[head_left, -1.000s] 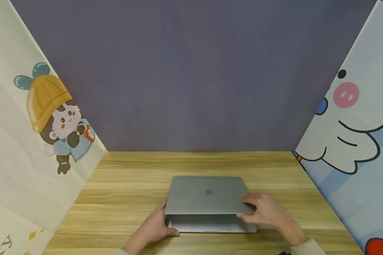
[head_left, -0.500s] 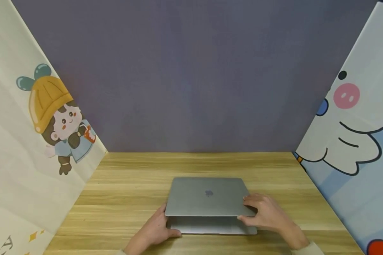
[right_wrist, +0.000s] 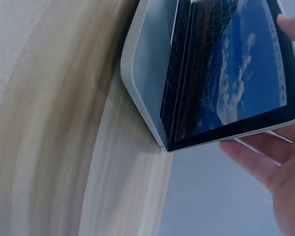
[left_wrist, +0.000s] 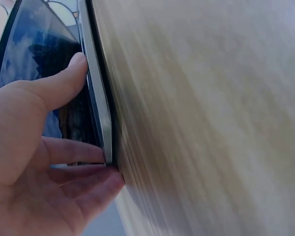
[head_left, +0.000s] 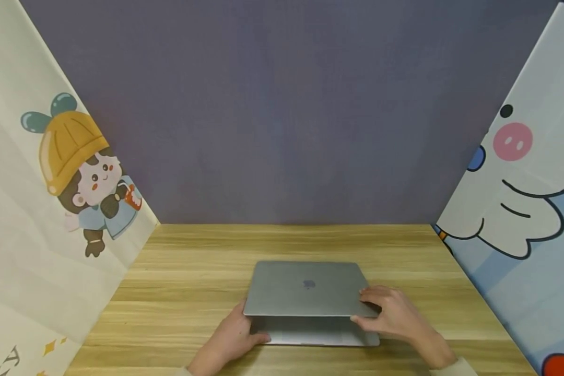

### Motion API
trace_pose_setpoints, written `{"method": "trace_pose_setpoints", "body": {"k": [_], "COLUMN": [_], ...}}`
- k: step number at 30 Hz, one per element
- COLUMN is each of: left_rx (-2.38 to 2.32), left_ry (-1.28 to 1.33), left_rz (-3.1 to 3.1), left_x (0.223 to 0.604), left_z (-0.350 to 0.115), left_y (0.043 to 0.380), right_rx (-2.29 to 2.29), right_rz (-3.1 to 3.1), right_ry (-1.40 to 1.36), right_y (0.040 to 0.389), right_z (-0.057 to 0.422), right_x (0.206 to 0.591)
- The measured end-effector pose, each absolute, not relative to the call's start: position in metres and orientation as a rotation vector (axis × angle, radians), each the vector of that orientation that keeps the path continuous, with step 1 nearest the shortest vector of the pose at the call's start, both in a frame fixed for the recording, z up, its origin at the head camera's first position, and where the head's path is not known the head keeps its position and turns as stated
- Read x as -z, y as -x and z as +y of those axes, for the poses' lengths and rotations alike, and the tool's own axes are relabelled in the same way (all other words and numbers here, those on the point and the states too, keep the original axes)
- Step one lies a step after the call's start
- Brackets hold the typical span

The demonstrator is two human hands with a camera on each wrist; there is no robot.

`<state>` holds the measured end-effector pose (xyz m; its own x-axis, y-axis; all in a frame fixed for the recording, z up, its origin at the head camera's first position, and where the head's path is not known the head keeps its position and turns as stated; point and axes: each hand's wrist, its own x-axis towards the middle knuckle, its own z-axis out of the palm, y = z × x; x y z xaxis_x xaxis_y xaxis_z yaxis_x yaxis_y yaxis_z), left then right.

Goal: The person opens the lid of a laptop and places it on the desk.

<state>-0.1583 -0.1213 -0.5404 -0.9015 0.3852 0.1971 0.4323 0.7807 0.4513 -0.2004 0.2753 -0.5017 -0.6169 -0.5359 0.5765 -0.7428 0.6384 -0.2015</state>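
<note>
A grey laptop lies on the wooden table with its lid partly raised. My right hand pinches the lid near its front right corner, thumb at the inner side and fingers on the outside. At the front left corner my left hand grips the base. In the left wrist view its thumb lies across the base's edge, its fingers along the side. The lit screen, with a blue sky and clouds, shows in the right wrist view above the dark keyboard.
The wooden tabletop extends around the laptop. A dark grey panel stands behind it. Cartoon-printed sheets flank the table, a light one at left and a blue and white one at right.
The lid's front edge dips slightly, then rises a little again. My left thumb has slid slightly right along the base's front edge. Both hands keep their hold.
</note>
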Motion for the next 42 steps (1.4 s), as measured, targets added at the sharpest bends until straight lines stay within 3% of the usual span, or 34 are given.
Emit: {"method": "trace_pose_setpoints", "body": {"k": [42], "left_rx": [0.541], "left_ry": [0.549], "left_rz": [-3.053], "left_x": [0.531], "left_z": [-0.115], "left_y": [0.161], "right_rx": [-0.677], "right_rz": [-2.694], "right_ry": [-0.689], "right_y": [0.225], "right_z": [0.270], "right_x": [0.453]}}
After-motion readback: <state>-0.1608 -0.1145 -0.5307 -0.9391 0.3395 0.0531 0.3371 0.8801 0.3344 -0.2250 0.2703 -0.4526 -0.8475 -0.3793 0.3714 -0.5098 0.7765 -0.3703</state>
